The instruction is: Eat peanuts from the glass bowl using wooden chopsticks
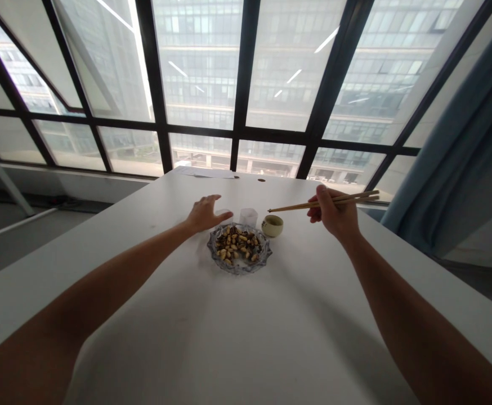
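Note:
My right hand (334,212) grips a pair of wooden chopsticks (300,206), their tips pointing left with what looks like a small dark bit at the end. Below the tips stands a small pale-green cup (272,225) with dark marks on its side. My left hand (205,215) is open, thumb apart from the fingers, beside a clear cup (224,216) that it partly hides. A second clear cup (248,216) stands between that one and the green cup. Nearest me is a scalloped glass dish (240,270) holding many pistachios (237,243) in their shells.
Everything stands on a white table (229,337). White paper (206,172) lies at its far edge, near two round dark spots (262,180). Tall windows (199,67) rise behind, and a blue curtain (448,146) hangs at the right. A pale metal frame (7,180) stands at the left.

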A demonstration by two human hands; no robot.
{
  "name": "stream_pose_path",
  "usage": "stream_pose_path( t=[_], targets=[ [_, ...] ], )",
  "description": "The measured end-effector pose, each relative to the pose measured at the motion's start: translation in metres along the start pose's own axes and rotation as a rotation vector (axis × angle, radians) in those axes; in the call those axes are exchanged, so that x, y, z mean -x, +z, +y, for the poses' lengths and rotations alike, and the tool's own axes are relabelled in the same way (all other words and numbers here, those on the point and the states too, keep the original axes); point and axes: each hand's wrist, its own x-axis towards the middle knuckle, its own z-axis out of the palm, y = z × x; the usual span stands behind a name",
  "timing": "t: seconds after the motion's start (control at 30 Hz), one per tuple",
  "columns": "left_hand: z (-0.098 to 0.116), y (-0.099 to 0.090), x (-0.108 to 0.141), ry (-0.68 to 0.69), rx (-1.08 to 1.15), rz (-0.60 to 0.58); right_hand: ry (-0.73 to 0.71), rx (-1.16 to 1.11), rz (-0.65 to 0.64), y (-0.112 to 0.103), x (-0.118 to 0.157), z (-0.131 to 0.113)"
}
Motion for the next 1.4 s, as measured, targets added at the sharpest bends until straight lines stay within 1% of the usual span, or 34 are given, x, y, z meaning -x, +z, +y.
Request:
stream_pose_path(
  t=[0.07,0.13,0.17,0.23,0.33,0.4,0.47,0.53,0.67,0.73,0.87,1.0,1.1,1.17,1.23,1.3,1.33,1.37,1.4],
  targets=[
    [0.037,0.01,-0.014,0.165,-0.042,-0.121,-0.018,0.072,-0.018,-0.006,-0.002,0.002],
    [0.071,0.026,-0.028,0.268,-0.096,-0.252,-0.027,0.132,-0.043,-0.01,-0.003,0.006],
    [0.085,0.035,-0.034,0.285,-0.128,-0.301,-0.031,0.154,-0.052,-0.012,-0.004,0.008],
    [0.105,0.052,-0.046,0.291,-0.181,-0.387,-0.037,0.175,-0.06,-0.015,-0.006,0.012],
    [0.12,0.072,-0.061,0.267,-0.231,-0.49,-0.029,0.176,-0.068,-0.018,-0.007,0.016],
    [0.124,0.078,-0.068,0.248,-0.25,-0.552,-0.019,0.174,-0.076,-0.02,-0.008,0.017],
    [0.125,0.08,-0.072,0.235,-0.245,-0.587,-0.016,0.167,-0.087,-0.021,-0.009,0.018],
    [0.126,0.08,-0.073,0.257,-0.211,-0.573,-0.017,0.153,-0.102,-0.022,-0.008,0.018],
    [0.128,0.078,-0.067,0.358,-0.155,-0.486,-0.029,0.13,-0.14,-0.024,-0.007,0.016],
    [0.129,0.079,-0.063,0.373,-0.144,-0.468,-0.029,0.128,-0.156,-0.024,-0.006,0.014],
    [0.131,0.078,-0.06,0.351,-0.134,-0.453,-0.024,0.152,-0.184,-0.021,-0.004,0.017],
    [0.132,0.071,-0.061,0.327,-0.142,-0.47,0.004,0.263,-0.322,-0.019,-0.005,0.03],
    [0.131,0.068,-0.062,0.289,-0.14,-0.489,0.033,0.253,-0.358,-0.018,-0.006,0.04],
    [0.129,0.069,-0.065,0.263,-0.136,-0.503,0.045,0.224,-0.337,-0.017,-0.007,0.041],
    [0.126,0.073,-0.068,0.256,-0.123,-0.524,0.039,0.19,-0.238,-0.015,-0.006,0.035],
    [0.121,0.077,-0.072,0.268,-0.109,-0.545,0.023,0.133,-0.092,-0.013,-0.006,0.024],
    [0.118,0.077,-0.074,0.276,-0.102,-0.552,0.025,0.097,-0.044,-0.013,-0.005,0.017],
    [0.113,0.076,-0.075,0.285,-0.094,-0.556,0.03,0.061,-0.02,-0.012,-0.005,0.009],
    [0.108,0.074,-0.076,0.297,-0.083,-0.553,0.041,0.037,-0.032,-0.011,-0.004,0.002]
  ],
)
